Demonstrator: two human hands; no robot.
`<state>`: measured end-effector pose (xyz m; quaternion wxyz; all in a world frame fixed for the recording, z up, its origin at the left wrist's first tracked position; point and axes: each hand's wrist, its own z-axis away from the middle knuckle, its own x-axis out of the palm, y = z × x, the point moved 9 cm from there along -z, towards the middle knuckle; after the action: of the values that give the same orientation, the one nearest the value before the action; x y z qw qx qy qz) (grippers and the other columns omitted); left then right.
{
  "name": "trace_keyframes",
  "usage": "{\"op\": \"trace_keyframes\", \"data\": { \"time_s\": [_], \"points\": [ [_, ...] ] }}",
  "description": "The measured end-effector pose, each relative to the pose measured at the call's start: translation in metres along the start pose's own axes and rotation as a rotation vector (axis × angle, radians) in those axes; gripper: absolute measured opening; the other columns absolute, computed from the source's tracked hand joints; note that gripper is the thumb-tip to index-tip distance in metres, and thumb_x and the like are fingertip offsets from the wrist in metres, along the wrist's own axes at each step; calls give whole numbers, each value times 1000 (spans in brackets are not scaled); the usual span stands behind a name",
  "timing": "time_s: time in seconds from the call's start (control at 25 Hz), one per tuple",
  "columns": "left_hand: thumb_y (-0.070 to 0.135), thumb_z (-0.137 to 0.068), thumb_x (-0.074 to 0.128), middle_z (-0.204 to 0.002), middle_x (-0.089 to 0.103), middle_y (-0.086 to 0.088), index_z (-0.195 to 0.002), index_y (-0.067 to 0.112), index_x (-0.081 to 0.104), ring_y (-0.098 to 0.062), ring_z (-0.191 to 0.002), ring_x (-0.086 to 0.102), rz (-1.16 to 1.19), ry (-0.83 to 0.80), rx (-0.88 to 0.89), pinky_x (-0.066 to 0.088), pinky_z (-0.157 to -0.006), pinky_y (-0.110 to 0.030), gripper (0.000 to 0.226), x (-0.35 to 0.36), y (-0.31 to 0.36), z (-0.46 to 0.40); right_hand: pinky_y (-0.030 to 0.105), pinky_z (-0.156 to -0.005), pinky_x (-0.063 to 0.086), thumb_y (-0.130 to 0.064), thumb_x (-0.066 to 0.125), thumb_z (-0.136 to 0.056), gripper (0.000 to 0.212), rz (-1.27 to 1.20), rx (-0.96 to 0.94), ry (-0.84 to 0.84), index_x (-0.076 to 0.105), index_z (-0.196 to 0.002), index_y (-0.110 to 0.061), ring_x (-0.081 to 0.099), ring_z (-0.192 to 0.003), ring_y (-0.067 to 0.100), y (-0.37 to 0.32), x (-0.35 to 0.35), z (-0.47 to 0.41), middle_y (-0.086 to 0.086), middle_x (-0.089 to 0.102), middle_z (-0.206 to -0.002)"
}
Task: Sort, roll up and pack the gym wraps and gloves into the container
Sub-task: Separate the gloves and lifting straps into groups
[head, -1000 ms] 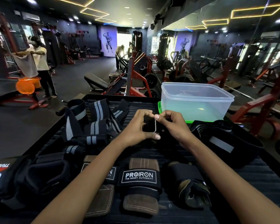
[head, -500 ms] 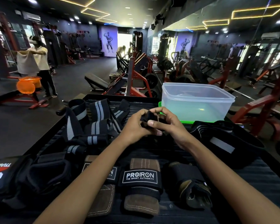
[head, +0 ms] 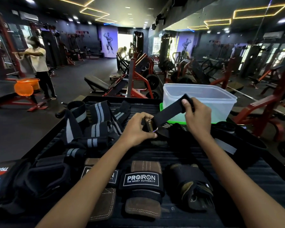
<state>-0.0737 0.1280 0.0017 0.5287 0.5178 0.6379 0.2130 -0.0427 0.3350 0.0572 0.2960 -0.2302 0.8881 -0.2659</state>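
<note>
Bench point(head: 262, 181) surface, dark and ribbed, is seen carrying all the gear, with the clear plastic container point(head: 220, 102) standing at its far edge, apparently empty. Striped wraps point(head: 95, 122) are heaped at far left; leather-palmed PROIRON grips point(head: 142, 186) and a dark glove point(head: 190, 186) are laid in the near row. A black strap point(head: 169, 111) is held stretched between both hands, above the bench and just in front of the container. The right hand point(head: 197, 116) is closed round the strap's free end, thumb on top; the left hand point(head: 136, 127) is pinching the buckle end, where a metal ring is visible. The strap is judged light, limp webbing, not fragile, likely to unroll if released. The best grip is judged to be at the stiff buckle end, from which rolling can be started under tension.
</note>
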Motion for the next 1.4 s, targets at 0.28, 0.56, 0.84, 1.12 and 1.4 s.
{"op": "trace_keyframes", "data": {
  "time_s": [0.28,0.56,0.84,1.12,1.4],
  "points": [
    [-2,-66,80,-115,49,-2,-104,23,55,1,-102,50,20,111,88,38,-87,-2,52,-23,8,-2,26,-41,51,-23,48,-101,23,-291,299,-6,60,-91,-6,63,-46,15,24,-1,2,14,64,-76],
    [4,-63,80,-112,37,4,-97,44,56,-16,-117,47,104,167,71,42,-104,-29,58,-34,2,-6,28,-45,55,-19,47,-102,23,-586,520,-25,59,-97,0,66,-47,19,31,6,13,14,61,-75],
    [-7,-66,79,-119,40,-2,-105,29,59,-20,-121,49,270,239,89,44,-94,-12,57,-43,7,-3,26,-43,53,-17,47,-102,21,-658,602,-90,58,-91,-3,66,-47,20,32,20,20,13,58,-72],
    [-5,-62,77,-124,47,-13,-110,23,57,-19,-106,61,651,-1,170,52,-92,-31,59,-20,26,3,18,-40,50,2,37,-98,26,-1064,883,-525,57,-84,-5,61,-42,11,1,71,62,8,60,-62],
    [0,-72,68,-113,62,-1,-120,16,51,-12,-102,62,778,-32,87,55,-83,-26,53,-9,26,2,30,-60,59,-43,96,-37,78,-1382,752,-759,71,-105,-14,71,-79,18,-33,81,64,11,71,-101]
  ]
}}
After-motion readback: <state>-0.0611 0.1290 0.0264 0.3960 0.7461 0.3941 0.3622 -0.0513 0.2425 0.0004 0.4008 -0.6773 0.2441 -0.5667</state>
